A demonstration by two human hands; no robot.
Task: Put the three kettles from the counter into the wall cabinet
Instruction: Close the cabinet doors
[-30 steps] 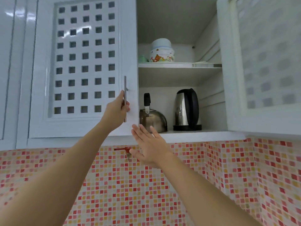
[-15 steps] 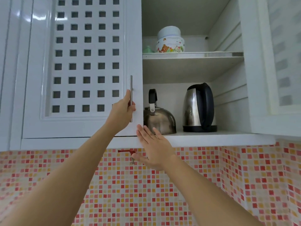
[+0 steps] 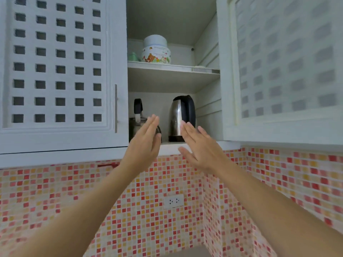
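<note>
Two kettles stood on the cabinet's (image 3: 167, 143) bottom shelf: the tall one (image 3: 181, 118) right, the squat one (image 3: 138, 125) left. Our left hand (image 3: 143, 143) and right hand (image 3: 201, 145) hovered before them, fingers spread, gripping nothing.

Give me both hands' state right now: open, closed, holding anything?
Left hand: open, fingers straight, holding nothing, in front of the stovetop kettle.
Right hand: open, fingers spread, holding nothing, in front of the electric kettle.
</note>
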